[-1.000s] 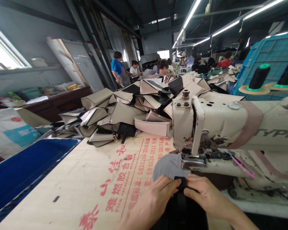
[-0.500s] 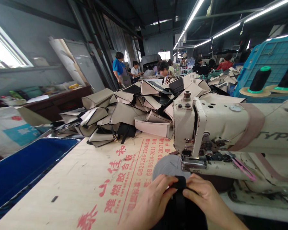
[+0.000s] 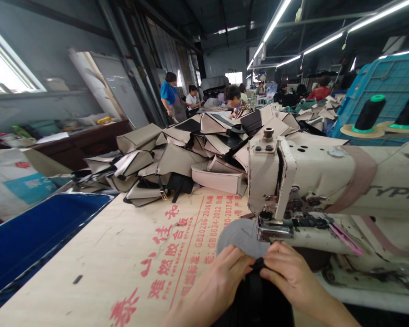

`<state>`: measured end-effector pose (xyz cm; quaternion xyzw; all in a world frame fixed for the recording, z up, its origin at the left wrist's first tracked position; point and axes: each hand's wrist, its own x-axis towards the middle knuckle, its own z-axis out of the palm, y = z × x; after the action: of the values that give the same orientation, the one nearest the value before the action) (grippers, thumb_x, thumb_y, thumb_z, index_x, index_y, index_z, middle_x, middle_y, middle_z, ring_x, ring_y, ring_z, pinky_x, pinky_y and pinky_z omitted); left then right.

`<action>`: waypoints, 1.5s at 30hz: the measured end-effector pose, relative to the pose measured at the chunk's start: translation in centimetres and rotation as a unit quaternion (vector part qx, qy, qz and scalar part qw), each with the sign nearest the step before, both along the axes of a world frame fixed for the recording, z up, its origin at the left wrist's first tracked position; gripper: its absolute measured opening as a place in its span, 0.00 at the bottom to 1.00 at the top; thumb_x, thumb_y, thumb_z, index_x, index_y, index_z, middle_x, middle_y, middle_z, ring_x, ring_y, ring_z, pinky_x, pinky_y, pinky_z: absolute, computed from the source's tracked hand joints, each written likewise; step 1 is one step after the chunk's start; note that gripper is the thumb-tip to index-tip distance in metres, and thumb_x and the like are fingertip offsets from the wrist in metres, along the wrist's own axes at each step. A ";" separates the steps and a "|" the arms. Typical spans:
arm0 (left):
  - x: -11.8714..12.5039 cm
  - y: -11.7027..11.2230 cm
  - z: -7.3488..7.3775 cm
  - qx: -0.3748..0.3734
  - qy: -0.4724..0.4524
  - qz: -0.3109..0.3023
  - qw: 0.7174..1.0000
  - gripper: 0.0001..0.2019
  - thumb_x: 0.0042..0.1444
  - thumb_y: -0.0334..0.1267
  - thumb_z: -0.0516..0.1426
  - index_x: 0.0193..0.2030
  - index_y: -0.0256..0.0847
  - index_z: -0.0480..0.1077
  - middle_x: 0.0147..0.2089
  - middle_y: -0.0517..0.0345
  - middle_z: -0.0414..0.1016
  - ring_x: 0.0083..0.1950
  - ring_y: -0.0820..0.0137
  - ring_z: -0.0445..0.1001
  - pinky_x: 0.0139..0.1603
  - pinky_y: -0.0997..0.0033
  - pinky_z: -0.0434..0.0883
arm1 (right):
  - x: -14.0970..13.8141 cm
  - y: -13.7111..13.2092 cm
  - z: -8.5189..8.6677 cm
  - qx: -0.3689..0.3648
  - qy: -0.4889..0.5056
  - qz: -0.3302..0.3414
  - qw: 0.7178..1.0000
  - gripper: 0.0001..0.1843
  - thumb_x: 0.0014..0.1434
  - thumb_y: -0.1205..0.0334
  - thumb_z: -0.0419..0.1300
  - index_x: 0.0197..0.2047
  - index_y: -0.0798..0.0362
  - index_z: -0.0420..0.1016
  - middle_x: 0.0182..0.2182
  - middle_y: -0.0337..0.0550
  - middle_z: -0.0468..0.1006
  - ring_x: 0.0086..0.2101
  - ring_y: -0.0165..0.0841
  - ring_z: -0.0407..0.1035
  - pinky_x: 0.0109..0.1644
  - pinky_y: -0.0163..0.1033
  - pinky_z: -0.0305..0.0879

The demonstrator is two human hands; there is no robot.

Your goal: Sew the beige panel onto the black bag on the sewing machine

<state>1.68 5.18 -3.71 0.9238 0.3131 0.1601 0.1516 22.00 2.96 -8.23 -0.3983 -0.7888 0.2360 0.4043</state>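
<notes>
At the bottom of the view I hold a black piece (image 3: 259, 297) that looks like a bag part with a strap down its middle. My left hand (image 3: 225, 277) pinches its top edge from the left. On the right side of that edge, my right hand (image 3: 288, 272) has closed its fingers and thumb on it. The lower part runs out of view. Just beyond my hands stands a sewing machine (image 3: 303, 177), its needle area above a narrow arm. A round grey disc (image 3: 238, 236) lies left of the needle area.
Beige and black bags (image 3: 177, 159) are heaped behind the plywood table (image 3: 98, 263). To the left is a blue bin (image 3: 54, 227). Black thread spools (image 3: 370, 116) and a blue crate (image 3: 395, 81) stand at right. Several people (image 3: 172, 97) are farther back.
The raised black tab between my hands has been folded down and is mostly covered by my fingers. My left hand has shifted slightly, and both hands keep their grip.
</notes>
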 end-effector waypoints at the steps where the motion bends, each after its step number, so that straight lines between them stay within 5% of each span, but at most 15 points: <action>1: 0.1 0.0 0.1 -0.013 0.002 0.004 1.000 0.13 0.65 0.32 0.44 0.50 0.44 0.64 0.47 0.57 0.68 0.49 0.69 0.67 0.51 0.68 0.68 | 0.0 0.0 -0.1 -0.010 0.020 -0.014 1.000 0.13 0.63 0.59 0.54 0.27 0.54 0.63 0.26 0.36 0.67 0.33 0.31 0.60 0.38 0.38 0.54; 5: 0.5 0.1 0.5 -0.079 -0.009 0.021 0.997 0.11 0.65 0.32 0.43 0.47 0.42 0.65 0.46 0.56 0.67 0.50 0.68 0.65 0.52 0.66 0.67 | -0.1 -0.2 -0.7 -0.087 0.080 -0.054 0.991 0.06 0.61 0.58 0.57 0.40 0.50 0.67 0.35 0.37 0.69 0.35 0.29 0.63 0.39 0.35 0.60; 8: 0.6 0.2 0.3 -0.102 -0.042 0.021 0.994 0.11 0.64 0.32 0.44 0.47 0.43 0.65 0.46 0.57 0.68 0.50 0.70 0.66 0.52 0.67 0.66 | -0.3 -0.5 -0.8 -0.071 0.062 -0.026 0.995 0.08 0.64 0.61 0.51 0.47 0.46 0.66 0.39 0.37 0.70 0.40 0.29 0.64 0.44 0.36 0.60; 14: 0.1 0.0 -0.7 -0.194 -0.173 0.191 0.946 0.06 0.55 0.37 0.59 0.38 0.40 0.67 0.37 0.62 0.71 0.40 0.72 0.71 0.44 0.71 0.68 | -1.0 -0.8 -1.2 0.011 0.055 -0.073 0.996 0.07 0.65 0.64 0.51 0.45 0.48 0.68 0.35 0.37 0.71 0.36 0.28 0.65 0.40 0.36 0.60; 23: -0.2 0.6 0.2 -0.283 -0.168 0.066 0.942 0.07 0.59 0.36 0.55 0.39 0.43 0.75 0.42 0.59 0.73 0.46 0.73 0.70 0.49 0.72 0.66 | -1.0 -0.9 -2.1 0.049 0.059 -0.091 0.993 0.08 0.64 0.67 0.52 0.45 0.49 0.68 0.35 0.39 0.72 0.36 0.29 0.66 0.41 0.35 0.61; 27: -0.2 0.5 0.3 -0.289 -0.159 0.095 0.939 0.07 0.60 0.37 0.53 0.39 0.43 0.74 0.39 0.60 0.70 0.42 0.74 0.69 0.45 0.74 0.66 | -1.0 -0.9 -2.1 0.046 0.065 -0.103 0.991 0.08 0.64 0.66 0.53 0.45 0.48 0.69 0.35 0.39 0.72 0.36 0.29 0.66 0.41 0.36 0.62; 32: -0.3 0.8 0.4 -0.265 -0.156 0.045 0.950 0.07 0.59 0.36 0.55 0.32 0.41 0.74 0.37 0.59 0.68 0.42 0.74 0.68 0.46 0.74 0.65 | -1.0 -1.0 -2.0 0.043 0.059 -0.074 0.995 0.09 0.64 0.68 0.52 0.46 0.48 0.68 0.35 0.38 0.72 0.36 0.28 0.65 0.41 0.35 0.61; 38: -0.1 0.5 -1.4 -0.150 -0.188 0.163 0.957 0.08 0.54 0.38 0.60 0.41 0.45 0.75 0.30 0.61 0.72 0.32 0.74 0.71 0.34 0.77 0.68 | -0.9 -0.7 -1.6 -0.004 0.072 -0.097 0.993 0.07 0.65 0.65 0.51 0.43 0.48 0.69 0.34 0.38 0.71 0.35 0.29 0.65 0.40 0.36 0.60; 45: 0.4 0.1 -0.9 -0.014 -0.043 0.041 0.998 0.13 0.64 0.34 0.47 0.52 0.44 0.66 0.44 0.56 0.71 0.43 0.70 0.70 0.44 0.71 0.71 | -0.7 -0.9 -1.6 -0.012 0.077 -0.094 0.993 0.07 0.65 0.64 0.51 0.44 0.48 0.68 0.35 0.37 0.71 0.36 0.28 0.65 0.41 0.35 0.59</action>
<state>2.08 5.28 -4.64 0.9004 0.3459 0.2012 0.1709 21.35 2.10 -9.79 -0.4558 -0.7118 0.2362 0.4793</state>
